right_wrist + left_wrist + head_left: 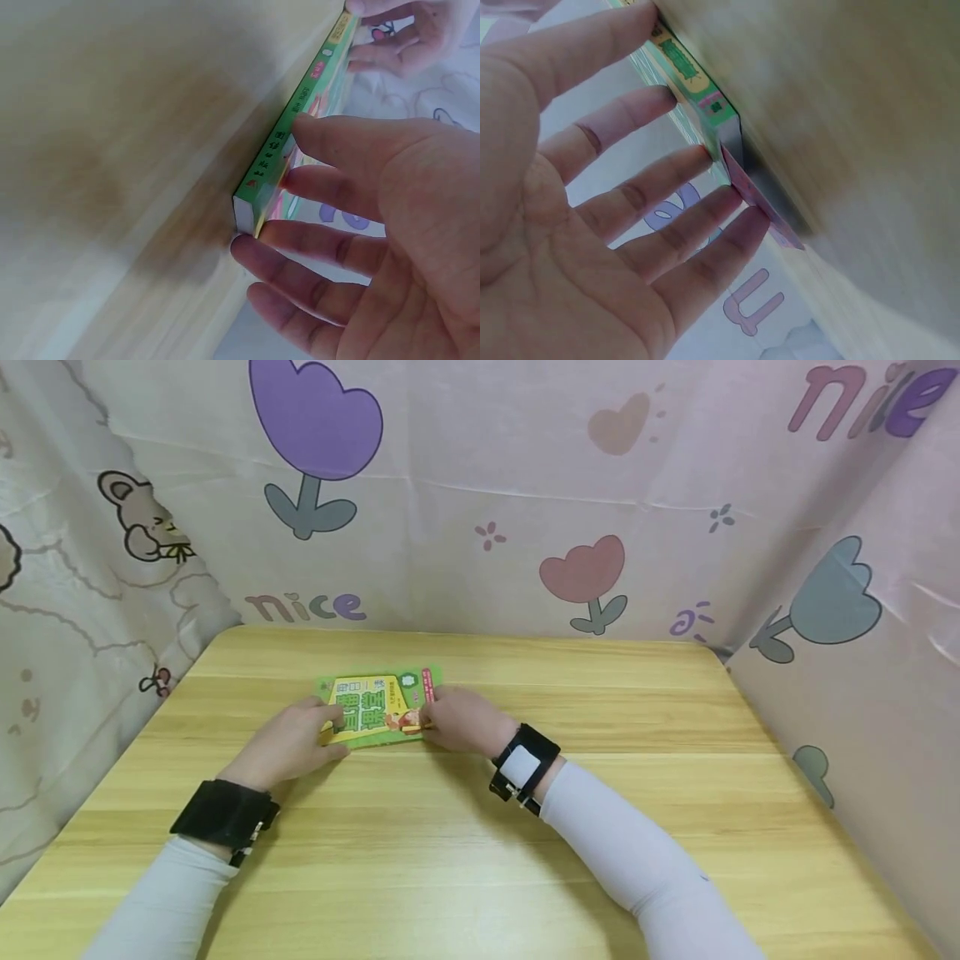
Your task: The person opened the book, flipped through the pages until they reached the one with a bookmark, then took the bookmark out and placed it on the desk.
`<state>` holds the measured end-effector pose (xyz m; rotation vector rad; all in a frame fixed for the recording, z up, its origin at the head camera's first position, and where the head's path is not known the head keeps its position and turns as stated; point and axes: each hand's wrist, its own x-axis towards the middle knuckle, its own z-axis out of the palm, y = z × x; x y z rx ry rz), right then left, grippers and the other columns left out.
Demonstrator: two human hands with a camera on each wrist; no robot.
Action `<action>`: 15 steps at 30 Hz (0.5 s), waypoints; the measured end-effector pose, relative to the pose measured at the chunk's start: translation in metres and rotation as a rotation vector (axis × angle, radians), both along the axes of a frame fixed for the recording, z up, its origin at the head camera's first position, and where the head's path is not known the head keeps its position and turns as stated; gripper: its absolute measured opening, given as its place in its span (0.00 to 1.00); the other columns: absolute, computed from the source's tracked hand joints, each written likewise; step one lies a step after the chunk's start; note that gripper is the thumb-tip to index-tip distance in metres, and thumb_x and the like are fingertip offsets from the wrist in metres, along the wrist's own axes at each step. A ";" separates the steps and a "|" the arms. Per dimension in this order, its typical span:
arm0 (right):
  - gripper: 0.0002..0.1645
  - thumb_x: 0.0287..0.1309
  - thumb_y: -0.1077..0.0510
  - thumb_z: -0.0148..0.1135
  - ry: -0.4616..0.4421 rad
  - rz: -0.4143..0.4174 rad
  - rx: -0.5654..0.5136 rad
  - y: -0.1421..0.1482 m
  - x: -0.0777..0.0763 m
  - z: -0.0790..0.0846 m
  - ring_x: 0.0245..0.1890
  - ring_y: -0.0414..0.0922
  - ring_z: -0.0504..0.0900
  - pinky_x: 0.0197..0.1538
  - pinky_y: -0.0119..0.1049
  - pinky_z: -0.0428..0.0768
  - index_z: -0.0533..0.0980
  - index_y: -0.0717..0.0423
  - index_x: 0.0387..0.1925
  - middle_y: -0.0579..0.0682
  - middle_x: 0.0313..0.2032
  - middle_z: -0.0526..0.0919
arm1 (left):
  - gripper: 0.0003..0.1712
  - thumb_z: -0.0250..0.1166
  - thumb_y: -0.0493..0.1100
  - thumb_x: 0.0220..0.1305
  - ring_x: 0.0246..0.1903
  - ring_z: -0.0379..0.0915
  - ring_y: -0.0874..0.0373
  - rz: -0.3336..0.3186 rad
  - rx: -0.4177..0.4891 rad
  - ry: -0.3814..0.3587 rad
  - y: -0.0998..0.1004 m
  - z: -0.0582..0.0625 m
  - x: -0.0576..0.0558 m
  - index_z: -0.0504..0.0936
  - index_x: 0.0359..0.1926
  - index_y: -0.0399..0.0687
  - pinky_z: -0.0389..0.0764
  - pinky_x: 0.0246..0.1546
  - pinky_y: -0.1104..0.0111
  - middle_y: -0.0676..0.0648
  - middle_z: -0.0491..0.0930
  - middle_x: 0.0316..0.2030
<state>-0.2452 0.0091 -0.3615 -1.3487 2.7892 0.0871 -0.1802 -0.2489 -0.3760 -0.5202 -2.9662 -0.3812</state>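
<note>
A green and yellow book [367,689] with large characters on its cover lies on the wooden table, left of centre. At its left end my left hand [285,739] holds it, thumb by the near edge and fingertips over the cover. My right hand [467,720] grips the opposite end. In the right wrist view the thumb presses the green spine [283,135], while the other fingers reach over the cover and round the corner. From the left wrist, long extended fingers meet the book, and a thin pink piece [754,189] juts from its end.
The pale wooden table [420,860] extends around the book. A printed cloth [465,460] with tulips and lettering hangs behind it and along both sides. Black bands [225,814] circle both wrists, below white sleeves.
</note>
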 end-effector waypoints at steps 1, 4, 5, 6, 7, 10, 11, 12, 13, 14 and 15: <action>0.15 0.64 0.48 0.60 -0.001 -0.004 0.006 0.002 0.003 0.000 0.35 0.38 0.73 0.38 0.30 0.75 0.82 0.49 0.46 0.45 0.38 0.76 | 0.21 0.74 0.47 0.50 0.31 0.69 0.53 -0.006 0.003 -0.003 0.001 0.000 0.000 0.81 0.43 0.40 0.74 0.32 0.59 0.42 0.77 0.38; 0.16 0.64 0.45 0.59 0.013 -0.029 0.038 0.006 0.010 0.000 0.36 0.40 0.74 0.38 0.32 0.75 0.82 0.48 0.46 0.46 0.40 0.77 | 0.22 0.74 0.47 0.51 0.31 0.68 0.53 -0.025 0.004 -0.011 0.003 -0.001 -0.002 0.81 0.44 0.41 0.73 0.32 0.60 0.43 0.77 0.39; 0.16 0.65 0.45 0.58 0.022 -0.037 0.049 0.007 0.012 0.000 0.37 0.41 0.75 0.39 0.33 0.76 0.82 0.48 0.46 0.48 0.43 0.77 | 0.22 0.74 0.47 0.51 0.32 0.69 0.53 -0.031 0.004 -0.012 0.004 -0.001 -0.002 0.81 0.44 0.41 0.73 0.33 0.60 0.43 0.77 0.39; 0.16 0.65 0.45 0.58 0.028 -0.044 0.055 0.008 0.015 0.000 0.37 0.42 0.76 0.39 0.34 0.76 0.82 0.48 0.45 0.49 0.44 0.77 | 0.22 0.74 0.47 0.51 0.33 0.69 0.53 -0.035 0.005 -0.012 0.004 -0.001 -0.003 0.81 0.44 0.41 0.74 0.33 0.60 0.43 0.77 0.39; 0.16 0.65 0.44 0.58 0.036 -0.053 0.060 0.009 0.017 0.000 0.37 0.43 0.76 0.39 0.35 0.76 0.82 0.48 0.45 0.50 0.45 0.77 | 0.22 0.74 0.47 0.50 0.33 0.69 0.53 -0.038 0.007 -0.012 0.005 -0.001 -0.003 0.81 0.44 0.41 0.74 0.34 0.60 0.43 0.77 0.39; 0.16 0.65 0.44 0.57 0.048 -0.074 0.074 0.011 0.023 0.000 0.36 0.43 0.75 0.37 0.35 0.76 0.82 0.47 0.45 0.50 0.45 0.77 | 0.22 0.75 0.47 0.50 0.34 0.70 0.53 -0.046 0.013 -0.019 0.008 -0.001 -0.004 0.81 0.43 0.42 0.75 0.36 0.58 0.42 0.77 0.41; 0.17 0.64 0.43 0.58 0.050 -0.076 0.078 0.011 0.025 0.000 0.35 0.42 0.74 0.36 0.34 0.75 0.82 0.48 0.45 0.49 0.43 0.76 | 0.22 0.75 0.47 0.49 0.35 0.71 0.52 -0.048 0.015 -0.022 0.009 0.000 -0.004 0.81 0.43 0.42 0.75 0.37 0.58 0.42 0.78 0.41; 0.17 0.64 0.43 0.58 0.048 -0.079 0.080 0.012 0.026 0.000 0.33 0.41 0.73 0.35 0.33 0.74 0.82 0.48 0.44 0.47 0.41 0.76 | 0.22 0.75 0.47 0.49 0.35 0.71 0.52 -0.051 0.016 -0.026 0.010 0.000 -0.004 0.80 0.43 0.42 0.75 0.38 0.57 0.42 0.78 0.42; 0.18 0.63 0.42 0.58 0.051 -0.080 0.084 0.013 0.028 0.000 0.32 0.41 0.72 0.34 0.33 0.74 0.82 0.48 0.44 0.47 0.41 0.76 | 0.22 0.75 0.47 0.49 0.36 0.71 0.52 -0.053 0.016 -0.031 0.011 0.000 -0.004 0.80 0.43 0.42 0.76 0.38 0.57 0.42 0.78 0.42; 0.18 0.63 0.42 0.59 0.056 -0.078 0.090 0.014 0.030 0.000 0.32 0.41 0.72 0.34 0.33 0.74 0.82 0.48 0.44 0.47 0.40 0.76 | 0.22 0.75 0.47 0.49 0.36 0.71 0.52 -0.055 0.015 -0.035 0.012 0.000 -0.004 0.80 0.43 0.42 0.76 0.38 0.57 0.42 0.78 0.43; 0.19 0.62 0.41 0.59 0.061 -0.076 0.096 0.015 0.032 0.001 0.32 0.41 0.72 0.35 0.33 0.74 0.83 0.48 0.44 0.46 0.39 0.76 | 0.22 0.75 0.47 0.49 0.37 0.72 0.51 -0.058 0.015 -0.039 0.012 0.000 -0.004 0.80 0.43 0.42 0.76 0.39 0.56 0.41 0.78 0.43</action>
